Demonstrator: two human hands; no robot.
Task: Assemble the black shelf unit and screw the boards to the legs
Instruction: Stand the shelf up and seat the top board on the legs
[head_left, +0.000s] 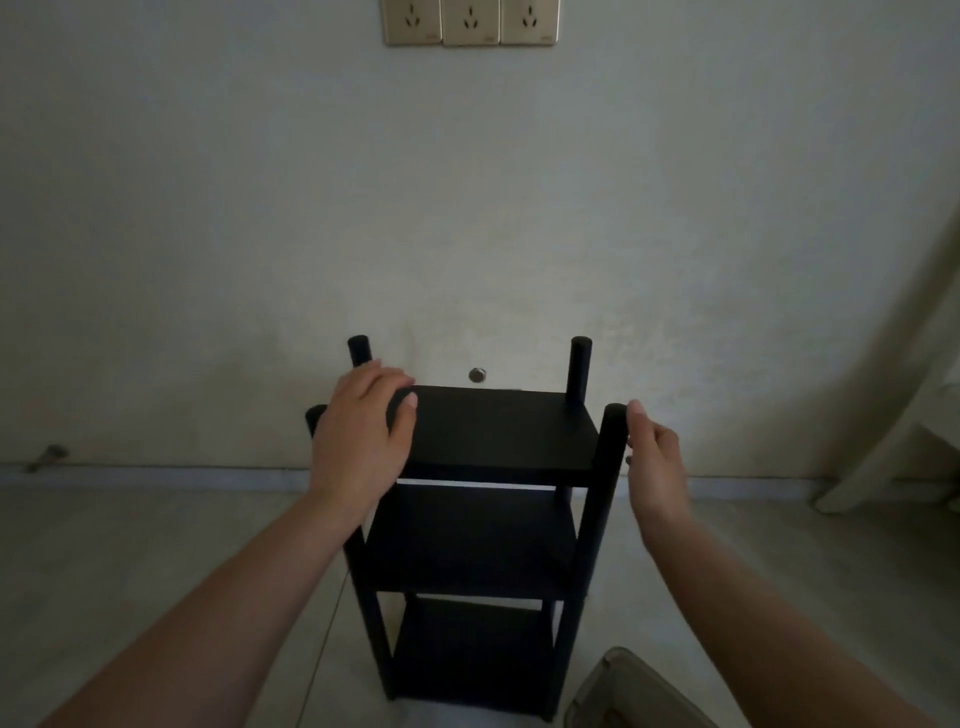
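We stand over the black shelf unit (483, 540), which sits upright on the pale floor (156, 561) close to the wall (467, 208), its three boards stacked one above another between four round legs. The top board (498, 431) lies level, and the ends of the legs rise above it at each corner; the far right leg (580, 369) stands clear, while the far left leg (359, 351) shows only its tip behind our left hand (358, 436). That hand rests on the left end of the top board with its fingers gently curved and spread over the surface, the thumb lying along the board's edge; it presses rather than grips. Our right hand (655, 467) is just beside the near right leg (609, 447), fingers relaxed and slightly bent, the fingertips at or almost at the leg; whether they truly touch we cannot tell, and it holds nothing. On the wall above hangs a row of three sockets (470, 22), and a small round metal fitting (477, 374) shows low on the wall behind the shelf. A pale curtain (904, 364) hangs at the right, and the corner of a translucent container (634, 691) lies on the floor near the shelf's foot.
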